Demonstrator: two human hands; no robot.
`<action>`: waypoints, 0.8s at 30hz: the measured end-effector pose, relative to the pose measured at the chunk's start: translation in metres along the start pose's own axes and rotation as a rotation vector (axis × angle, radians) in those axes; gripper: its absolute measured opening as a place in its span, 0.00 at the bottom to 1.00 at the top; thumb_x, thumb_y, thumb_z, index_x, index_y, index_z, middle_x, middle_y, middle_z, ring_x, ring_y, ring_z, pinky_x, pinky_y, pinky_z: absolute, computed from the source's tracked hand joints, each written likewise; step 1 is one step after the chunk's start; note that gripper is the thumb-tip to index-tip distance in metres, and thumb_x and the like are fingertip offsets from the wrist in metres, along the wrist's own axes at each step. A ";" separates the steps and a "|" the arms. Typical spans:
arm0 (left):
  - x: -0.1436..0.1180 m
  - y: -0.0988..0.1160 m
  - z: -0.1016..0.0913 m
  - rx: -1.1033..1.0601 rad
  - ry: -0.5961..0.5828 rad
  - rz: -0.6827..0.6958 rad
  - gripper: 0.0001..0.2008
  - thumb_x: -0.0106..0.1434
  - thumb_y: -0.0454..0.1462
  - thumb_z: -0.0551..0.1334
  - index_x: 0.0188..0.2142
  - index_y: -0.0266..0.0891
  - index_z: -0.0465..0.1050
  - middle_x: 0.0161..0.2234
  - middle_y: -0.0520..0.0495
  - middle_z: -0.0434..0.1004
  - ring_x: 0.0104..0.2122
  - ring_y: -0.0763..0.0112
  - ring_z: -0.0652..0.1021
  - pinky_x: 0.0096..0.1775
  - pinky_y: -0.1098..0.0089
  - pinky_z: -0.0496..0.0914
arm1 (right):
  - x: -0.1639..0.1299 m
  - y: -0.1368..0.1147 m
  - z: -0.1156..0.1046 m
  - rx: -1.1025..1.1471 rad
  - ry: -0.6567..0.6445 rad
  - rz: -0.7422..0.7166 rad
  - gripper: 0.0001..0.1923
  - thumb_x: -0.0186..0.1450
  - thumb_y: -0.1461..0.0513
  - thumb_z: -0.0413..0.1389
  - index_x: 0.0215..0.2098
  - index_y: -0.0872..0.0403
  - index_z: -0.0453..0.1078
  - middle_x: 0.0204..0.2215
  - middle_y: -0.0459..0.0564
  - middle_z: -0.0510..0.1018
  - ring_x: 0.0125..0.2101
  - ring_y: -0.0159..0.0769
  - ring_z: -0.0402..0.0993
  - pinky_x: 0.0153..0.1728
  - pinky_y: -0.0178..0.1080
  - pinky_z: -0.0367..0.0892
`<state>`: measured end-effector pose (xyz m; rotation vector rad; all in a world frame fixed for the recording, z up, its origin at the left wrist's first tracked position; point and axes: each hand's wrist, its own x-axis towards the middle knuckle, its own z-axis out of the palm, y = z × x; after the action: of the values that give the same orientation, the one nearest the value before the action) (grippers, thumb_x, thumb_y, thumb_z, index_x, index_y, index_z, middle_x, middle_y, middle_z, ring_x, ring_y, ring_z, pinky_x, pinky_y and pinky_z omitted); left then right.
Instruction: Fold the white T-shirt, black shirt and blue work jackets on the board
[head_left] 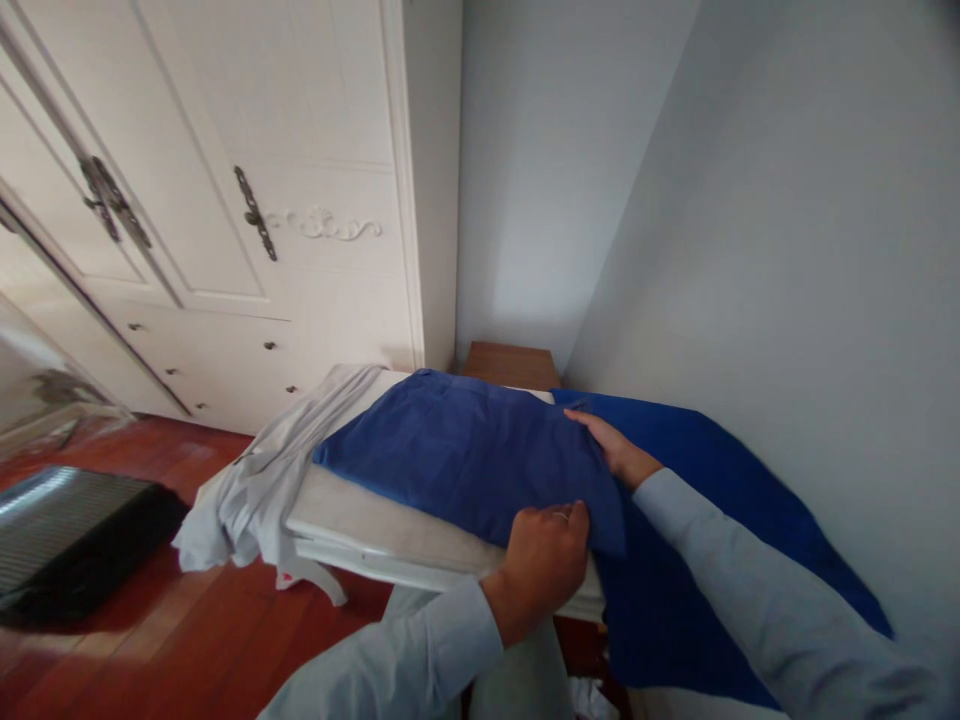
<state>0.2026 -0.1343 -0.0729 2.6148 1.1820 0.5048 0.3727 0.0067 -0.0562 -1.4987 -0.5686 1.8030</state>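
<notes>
A dark blue cloth garment (465,450) lies spread over a narrow white bench-like surface (360,520). My left hand (544,560), with a ring on one finger, is closed in a fist on the garment's near edge. At the far right part of the cloth is my right hand (611,445), gripping its edge with the forefinger or thumb stretched along the top; the other fingers are hidden. Brighter blue fabric (675,600) spreads beneath my right forearm and hangs down. Whether it belongs to the same garment, I cannot tell.
A crumpled white cloth (277,470) drapes over the bench's left end. Behind stands a white wardrobe (330,120), with a brown wooden box-like piece (510,362) in the corner. A grey wall (810,300) closes the right side. A black ribbed object (75,540) rests on the red wooden floor.
</notes>
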 end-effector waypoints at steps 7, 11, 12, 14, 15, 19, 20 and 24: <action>-0.061 0.015 0.028 -0.082 0.028 0.122 0.22 0.69 0.37 0.55 0.61 0.31 0.62 0.54 0.35 0.77 0.52 0.57 0.78 0.51 0.58 0.74 | 0.013 0.007 -0.014 -0.118 0.107 0.012 0.08 0.66 0.66 0.55 0.30 0.57 0.74 0.22 0.51 0.81 0.22 0.36 0.78 0.37 0.40 0.76; -0.094 -0.003 0.017 -0.275 0.126 0.071 0.30 0.66 0.48 0.60 0.64 0.40 0.59 0.60 0.40 0.72 0.60 0.57 0.72 0.60 0.57 0.67 | 0.008 0.018 -0.025 -0.239 0.257 -0.156 0.07 0.58 0.72 0.58 0.30 0.55 0.74 0.22 0.50 0.81 0.24 0.39 0.79 0.35 0.42 0.77; -0.101 -0.015 0.012 -0.325 0.188 -0.013 0.33 0.65 0.49 0.61 0.65 0.41 0.57 0.62 0.39 0.69 0.62 0.57 0.69 0.61 0.57 0.66 | 0.006 0.019 -0.027 -0.251 0.277 -0.197 0.08 0.57 0.73 0.58 0.30 0.54 0.74 0.23 0.50 0.81 0.25 0.40 0.79 0.35 0.42 0.77; -0.114 -0.049 0.000 -0.442 0.384 -0.334 0.28 0.66 0.44 0.59 0.64 0.43 0.59 0.63 0.38 0.67 0.62 0.56 0.68 0.61 0.55 0.65 | 0.000 0.020 -0.030 -0.261 0.283 -0.243 0.10 0.56 0.73 0.58 0.31 0.53 0.74 0.25 0.50 0.82 0.27 0.41 0.80 0.37 0.42 0.78; -0.119 -0.069 -0.007 -0.546 0.529 -0.547 0.26 0.66 0.42 0.59 0.62 0.43 0.60 0.63 0.38 0.66 0.61 0.56 0.69 0.60 0.55 0.67 | -0.003 0.019 -0.030 -0.269 0.280 -0.258 0.10 0.55 0.73 0.59 0.32 0.54 0.74 0.26 0.51 0.82 0.28 0.41 0.81 0.38 0.43 0.78; -0.139 -0.149 -0.046 -1.074 1.031 -1.061 0.15 0.60 0.33 0.62 0.46 0.44 0.69 0.51 0.45 0.74 0.55 0.62 0.74 0.53 0.66 0.72 | -0.018 0.012 -0.022 -0.393 0.309 -0.347 0.08 0.56 0.71 0.59 0.31 0.53 0.74 0.28 0.53 0.83 0.31 0.43 0.81 0.38 0.43 0.77; -0.144 -0.164 -0.059 -1.209 1.113 -1.099 0.09 0.60 0.31 0.60 0.41 0.43 0.69 0.45 0.47 0.75 0.51 0.65 0.76 0.50 0.68 0.73 | -0.022 0.009 -0.019 -0.445 0.317 -0.380 0.07 0.56 0.70 0.59 0.31 0.53 0.75 0.28 0.53 0.83 0.32 0.44 0.81 0.38 0.43 0.77; -0.155 -0.198 -0.104 -1.611 1.106 -1.213 0.05 0.62 0.30 0.55 0.34 0.40 0.67 0.35 0.44 0.73 0.38 0.70 0.79 0.38 0.73 0.75 | -0.035 0.003 0.000 -0.635 0.342 -0.508 0.08 0.58 0.67 0.58 0.34 0.53 0.77 0.28 0.53 0.83 0.34 0.45 0.81 0.40 0.44 0.76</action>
<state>-0.0686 -0.1166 -0.0785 0.0526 1.2787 1.5918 0.3744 -0.0218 -0.0353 -1.8007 -1.2870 0.9828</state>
